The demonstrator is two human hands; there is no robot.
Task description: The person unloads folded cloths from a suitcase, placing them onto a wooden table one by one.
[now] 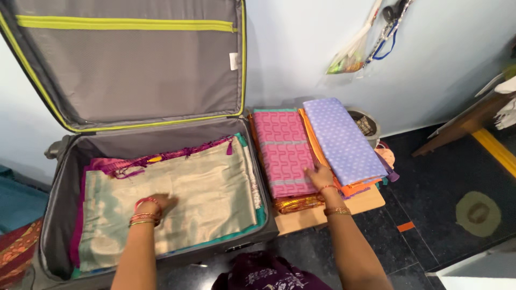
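An open grey suitcase (60,177) with lime zips lies on the floor, its lid leaning on the wall. Inside it lies a folded pale gold and mint cloth (209,182) over magenta and teal layers. My left hand (158,203) rests flat on that cloth, bangles on the wrist. My right hand (321,176) touches the near edge of a folded pink patterned cloth (282,150), which lies on a stack next to a lavender dotted cloth (341,137). Orange folded cloths (355,188) show beneath.
The stack sits on a low wooden board (365,203) right of the suitcase. A small bin (368,124) stands behind it by the wall. Dark tiled floor (430,182) spreads to the right, with a wooden furniture leg (457,129). Bags hang on the wall (355,51).
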